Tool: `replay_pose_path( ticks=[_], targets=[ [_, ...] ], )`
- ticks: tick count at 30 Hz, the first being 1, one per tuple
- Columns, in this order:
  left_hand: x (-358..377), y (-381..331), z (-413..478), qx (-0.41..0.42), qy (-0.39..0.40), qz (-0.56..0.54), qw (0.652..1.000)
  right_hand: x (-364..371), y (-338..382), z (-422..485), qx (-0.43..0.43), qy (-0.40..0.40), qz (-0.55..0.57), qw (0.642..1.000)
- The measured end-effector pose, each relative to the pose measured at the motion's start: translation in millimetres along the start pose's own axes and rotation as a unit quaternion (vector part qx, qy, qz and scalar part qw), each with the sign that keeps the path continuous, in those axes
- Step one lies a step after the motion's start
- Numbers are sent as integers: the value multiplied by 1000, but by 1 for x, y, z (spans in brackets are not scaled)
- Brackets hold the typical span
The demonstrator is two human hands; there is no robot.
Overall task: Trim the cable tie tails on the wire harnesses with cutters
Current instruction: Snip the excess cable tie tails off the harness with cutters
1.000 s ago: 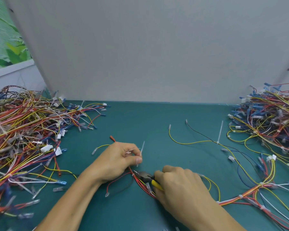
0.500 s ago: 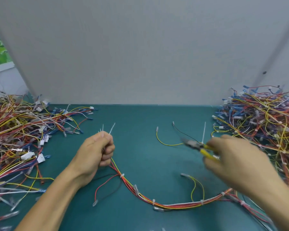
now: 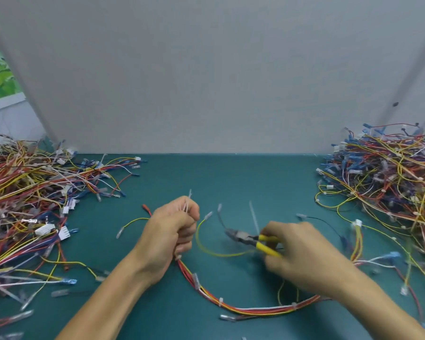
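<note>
Holding, left hand [image 3: 172, 231]: we clench the wire harness [image 3: 255, 311] plus cable tie tails [image 3: 187, 204] poking above our fist.
Gripping, right hand [image 3: 302, 253]: we grasp the cutters [image 3: 255, 241], nose pointing left.
Wire harness: curves over the table [image 3: 231, 182] between our hands.

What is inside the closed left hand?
Thin white tie tails stick out above the left hand, and the wire harness comes out below it. The fingers cover the rest, so how many tails it holds cannot be seen.
</note>
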State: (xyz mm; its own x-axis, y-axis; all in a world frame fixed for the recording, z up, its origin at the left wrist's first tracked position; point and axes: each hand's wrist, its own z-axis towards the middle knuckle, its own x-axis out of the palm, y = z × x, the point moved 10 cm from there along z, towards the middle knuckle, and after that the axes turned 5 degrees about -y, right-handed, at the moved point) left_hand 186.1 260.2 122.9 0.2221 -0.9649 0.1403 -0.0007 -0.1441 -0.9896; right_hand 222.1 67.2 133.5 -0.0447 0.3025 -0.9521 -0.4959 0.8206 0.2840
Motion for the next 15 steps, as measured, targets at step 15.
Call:
replay_pose_path(
  ticks=[15],
  targets=[
    [19,3,-4,94,19,202,975,-19,24,-33,-160,23,-23,987]
  ],
)
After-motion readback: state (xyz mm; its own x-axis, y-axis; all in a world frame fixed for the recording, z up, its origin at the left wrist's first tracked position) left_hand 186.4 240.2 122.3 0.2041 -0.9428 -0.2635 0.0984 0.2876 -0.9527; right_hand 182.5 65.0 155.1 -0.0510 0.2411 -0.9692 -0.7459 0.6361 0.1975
